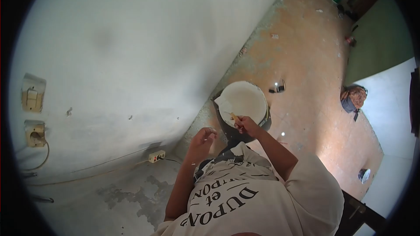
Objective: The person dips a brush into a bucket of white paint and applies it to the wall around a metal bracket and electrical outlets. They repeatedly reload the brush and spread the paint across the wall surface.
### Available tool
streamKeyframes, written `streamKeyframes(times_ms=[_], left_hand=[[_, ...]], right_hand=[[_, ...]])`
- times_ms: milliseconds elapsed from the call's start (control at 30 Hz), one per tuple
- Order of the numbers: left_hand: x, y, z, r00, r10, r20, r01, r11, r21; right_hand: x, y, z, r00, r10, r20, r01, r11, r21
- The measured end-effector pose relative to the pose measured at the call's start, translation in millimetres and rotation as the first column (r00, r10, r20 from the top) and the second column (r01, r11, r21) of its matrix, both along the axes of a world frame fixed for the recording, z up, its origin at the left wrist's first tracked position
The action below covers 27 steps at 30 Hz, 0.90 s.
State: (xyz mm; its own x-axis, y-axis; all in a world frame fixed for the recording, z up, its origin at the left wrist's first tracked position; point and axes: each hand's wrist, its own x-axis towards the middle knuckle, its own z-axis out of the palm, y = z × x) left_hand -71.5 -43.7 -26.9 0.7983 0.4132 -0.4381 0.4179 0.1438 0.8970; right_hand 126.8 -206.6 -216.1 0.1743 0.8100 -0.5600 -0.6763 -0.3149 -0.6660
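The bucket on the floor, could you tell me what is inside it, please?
The bucket holds pale, whitish paste almost to the rim. The right hand dips a tool's handle in; its tip is covered.

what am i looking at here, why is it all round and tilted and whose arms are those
This is one picture from a camera worn on a person's head, looking down past their own chest. The wide lens bends the view into a circle and tilts the room. The two arms belong to the wearer, who has a cream printed t-shirt. The right hand grips a thin wooden handle whose tip reaches into a dark bucket of white paste on the orange floor. The left hand hangs beside it with curled fingers, holding nothing that I can see. To the left is a pale wall with a switch, a socket and a power strip low down.
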Motion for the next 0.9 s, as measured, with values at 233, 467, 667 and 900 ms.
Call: streamKeyframes(times_ms=[233,467,667,900], left_hand=[[10,0,16,0.972,0.213,-0.101,-0.196,0.968,0.154],[7,7,54,0.890,0.452,0.061,-0.453,0.861,0.232],[-11,18,63,0.745,0.577,0.335,-0.644,0.753,0.137],[-44,21,84,0.667,0.669,0.328,-0.734,0.664,0.140]], right_hand=[[-7,69,109,0.962,0.242,0.130,-0.267,0.934,0.238],[-32,113,195,0.901,0.354,0.252,-0.429,0.817,0.386],[-60,139,208,0.889,0.393,0.234,-0.457,0.771,0.444],[-89,163,229,0.858,0.399,0.323,-0.512,0.704,0.492]])
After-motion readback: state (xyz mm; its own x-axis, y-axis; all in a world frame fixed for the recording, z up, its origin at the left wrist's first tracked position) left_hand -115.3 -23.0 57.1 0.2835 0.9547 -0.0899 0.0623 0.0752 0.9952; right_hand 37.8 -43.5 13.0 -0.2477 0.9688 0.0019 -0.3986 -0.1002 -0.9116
